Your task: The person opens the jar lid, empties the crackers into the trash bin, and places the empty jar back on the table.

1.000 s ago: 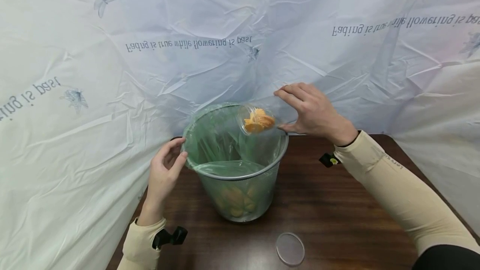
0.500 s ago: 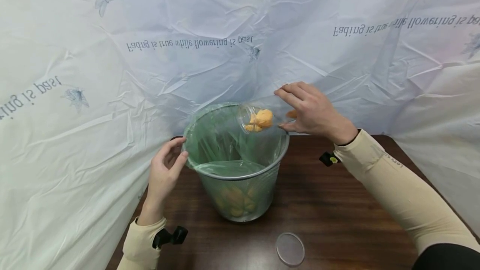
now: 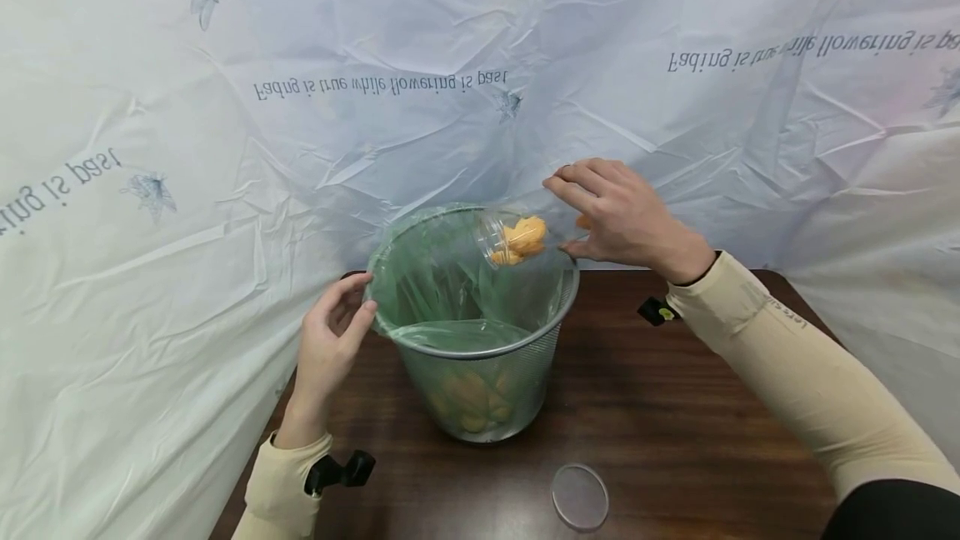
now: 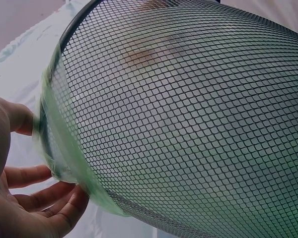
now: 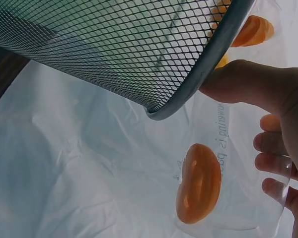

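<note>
My left hand point(image 3: 326, 348) pinches the near-left rim of a silver mesh wastebasket point(image 3: 551, 348). In the left wrist view, the thumb and fingers point(image 4: 64, 208) hold the folded edge of its green plastic bag point(image 4: 64, 139). Above the opening at the right, my right hand point(image 3: 630, 219) grips a clear plastic jar point(image 3: 487, 232) on its side, mouth to the left. Orange pieces point(image 3: 523, 237) lie bunched near the mouth. Deeper in the jar sits one smooth orange piece point(image 5: 198, 183), seen in the right wrist view. The thumb point(image 5: 243, 87) is at the basket's rim.
A round clear lid point(image 3: 580, 498) lies on the dark wooden table point(image 3: 675, 407) in front of the basket. Blurred orange-yellow shapes point(image 3: 472, 402) show through the basket's lower wall. White printed sheeting point(image 3: 420, 140) hangs behind and along both sides.
The orange pieces have shifted inside the jar, and one now shows close to the right palm. My right hand has risen very slightly. The left hand keeps its place.
</note>
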`<state>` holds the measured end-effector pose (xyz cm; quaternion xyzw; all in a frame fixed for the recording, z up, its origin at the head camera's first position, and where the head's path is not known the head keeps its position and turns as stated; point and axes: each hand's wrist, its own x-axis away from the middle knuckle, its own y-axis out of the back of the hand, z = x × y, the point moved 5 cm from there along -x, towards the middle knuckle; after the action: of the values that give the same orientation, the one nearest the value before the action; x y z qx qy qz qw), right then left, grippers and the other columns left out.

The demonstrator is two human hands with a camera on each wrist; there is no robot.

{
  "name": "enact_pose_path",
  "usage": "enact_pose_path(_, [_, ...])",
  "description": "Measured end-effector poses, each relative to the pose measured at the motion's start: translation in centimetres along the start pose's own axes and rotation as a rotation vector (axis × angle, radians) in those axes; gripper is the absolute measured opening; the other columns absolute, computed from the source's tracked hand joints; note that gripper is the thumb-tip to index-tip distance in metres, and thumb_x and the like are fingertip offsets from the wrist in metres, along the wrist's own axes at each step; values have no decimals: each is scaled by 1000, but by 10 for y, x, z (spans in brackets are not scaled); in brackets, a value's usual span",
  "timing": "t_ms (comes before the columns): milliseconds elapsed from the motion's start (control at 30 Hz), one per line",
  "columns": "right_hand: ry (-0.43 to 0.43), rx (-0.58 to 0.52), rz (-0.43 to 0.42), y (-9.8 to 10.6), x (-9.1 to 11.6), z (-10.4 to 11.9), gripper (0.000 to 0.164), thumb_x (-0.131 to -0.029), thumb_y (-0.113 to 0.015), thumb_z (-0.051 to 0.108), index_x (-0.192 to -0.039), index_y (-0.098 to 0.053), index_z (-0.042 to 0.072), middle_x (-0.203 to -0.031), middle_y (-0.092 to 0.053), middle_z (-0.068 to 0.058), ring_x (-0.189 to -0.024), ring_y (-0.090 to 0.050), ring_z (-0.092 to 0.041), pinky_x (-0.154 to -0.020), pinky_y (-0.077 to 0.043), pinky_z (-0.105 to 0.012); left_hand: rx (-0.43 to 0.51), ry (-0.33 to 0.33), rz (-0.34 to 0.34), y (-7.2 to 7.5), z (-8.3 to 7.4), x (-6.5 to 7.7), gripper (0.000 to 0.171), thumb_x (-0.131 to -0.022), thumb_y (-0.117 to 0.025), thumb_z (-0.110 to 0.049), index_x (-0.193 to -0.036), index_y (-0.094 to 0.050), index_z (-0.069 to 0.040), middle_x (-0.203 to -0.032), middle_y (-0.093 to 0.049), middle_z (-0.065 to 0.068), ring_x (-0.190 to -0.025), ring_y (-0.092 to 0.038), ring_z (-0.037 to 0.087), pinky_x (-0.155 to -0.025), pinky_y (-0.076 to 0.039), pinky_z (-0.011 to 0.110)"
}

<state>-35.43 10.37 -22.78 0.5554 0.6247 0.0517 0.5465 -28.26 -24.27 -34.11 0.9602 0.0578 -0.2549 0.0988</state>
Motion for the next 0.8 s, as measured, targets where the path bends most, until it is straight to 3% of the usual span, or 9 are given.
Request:
enact_pose_path(433, [5, 44, 55, 1, -1, 2, 95, -52, -95, 36, -132, -57, 2, -122, -60, -17, -111, -54, -37, -93, -45, -51, 8, -2, -1, 0, 0, 0, 35, -95, -61, -7, -129, -59, -3, -129, -58, 11, -114, -56, 14, -93, -46, 16])
enact_pose_path(800, [35, 83, 29, 3, -4, 2, 91, -51, -94, 31, -130, -58, 2, -122, -61, -17, -111, -54, -36, -95, -44, -49, 11, -7, 0, 0, -2, 1, 35, -95, -61, -7, -130, -58, -3, -130, -58, 11, -114, -56, 15, -93, -46, 15])
